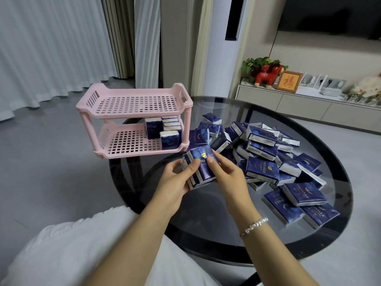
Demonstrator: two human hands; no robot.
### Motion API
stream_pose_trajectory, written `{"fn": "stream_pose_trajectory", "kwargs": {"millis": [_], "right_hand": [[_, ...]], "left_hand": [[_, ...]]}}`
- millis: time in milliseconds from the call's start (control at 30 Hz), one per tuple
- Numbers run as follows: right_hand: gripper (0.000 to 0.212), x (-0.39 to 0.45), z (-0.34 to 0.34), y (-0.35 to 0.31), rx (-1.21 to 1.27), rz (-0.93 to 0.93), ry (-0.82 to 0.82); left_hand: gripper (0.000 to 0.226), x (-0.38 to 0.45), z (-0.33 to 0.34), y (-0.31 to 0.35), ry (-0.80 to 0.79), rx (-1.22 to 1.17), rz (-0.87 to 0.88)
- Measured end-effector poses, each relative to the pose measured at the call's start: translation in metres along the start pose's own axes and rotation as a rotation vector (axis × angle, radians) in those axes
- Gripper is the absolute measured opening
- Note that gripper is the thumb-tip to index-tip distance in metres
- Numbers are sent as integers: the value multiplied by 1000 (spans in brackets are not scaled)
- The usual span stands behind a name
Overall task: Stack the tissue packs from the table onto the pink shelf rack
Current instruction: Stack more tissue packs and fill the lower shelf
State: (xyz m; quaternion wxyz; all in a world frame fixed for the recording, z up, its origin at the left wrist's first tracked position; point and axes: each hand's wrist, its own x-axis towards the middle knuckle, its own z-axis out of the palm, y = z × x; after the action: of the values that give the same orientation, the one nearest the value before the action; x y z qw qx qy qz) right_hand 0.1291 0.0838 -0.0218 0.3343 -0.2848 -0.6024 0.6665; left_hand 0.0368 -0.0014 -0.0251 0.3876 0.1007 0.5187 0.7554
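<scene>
Home living room: curtains (51,48) and wall TV (329,15) far beyond the fingers, low media cabinet (288,100) with framed calligraphy (287,81).

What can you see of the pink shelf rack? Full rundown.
The pink shelf rack is plastic by its look, with two perforated grid tiers joined by corner posts. It stands upright at the far left edge of the round glass table. The top tier holds nothing; blue tissue packs stand at the lower tier's right end.

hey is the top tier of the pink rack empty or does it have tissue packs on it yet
Empty. The top tier shows only its bare grid; the tissue packs on the rack stand at the right end of the lower tier.
</scene>
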Motion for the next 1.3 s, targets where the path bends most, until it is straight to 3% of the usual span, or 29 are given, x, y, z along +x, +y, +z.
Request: {"fn": "stream_pose_trajectory", "kwargs": {"millis": [200, 367, 467, 600, 867, 967, 1100, 1233, 1300], "right_hand": [[28, -3, -22, -3, -161, -48, 30], [29, 1, -73, -11, -848, -258, 454], [53, 5, -98, -11, -1154, -115, 585], [64, 9, -104, -8, -1245, -2, 513], [69, 7, -95, -4, -1063, -8, 443], [52, 7, -91, 0, -785, -10, 389], [28, 5, -85, -4, -599, -96, 301], [27, 1, -76, -19, -312, -151, 148], [27, 2, -70, -25, -293, -181, 60]], "left_hand": [[57, 13, 7, -11, -20, 113, -18], [49, 18, 11, -14, -16, 105, -20], [51, 20, 12, -16, -14, 113, -16], [50, 21, 12, -18, -9, 120, -8], [48, 19, 8, -18, -8, 94, 10], [50, 20, 4, -19, -7, 120, 26], [49, 23, -4, -15, -25, 202, 71], [49, 23, -14, -11, -8, 254, 76], [47, 22, -15, -11, 4, 266, 74]]}}
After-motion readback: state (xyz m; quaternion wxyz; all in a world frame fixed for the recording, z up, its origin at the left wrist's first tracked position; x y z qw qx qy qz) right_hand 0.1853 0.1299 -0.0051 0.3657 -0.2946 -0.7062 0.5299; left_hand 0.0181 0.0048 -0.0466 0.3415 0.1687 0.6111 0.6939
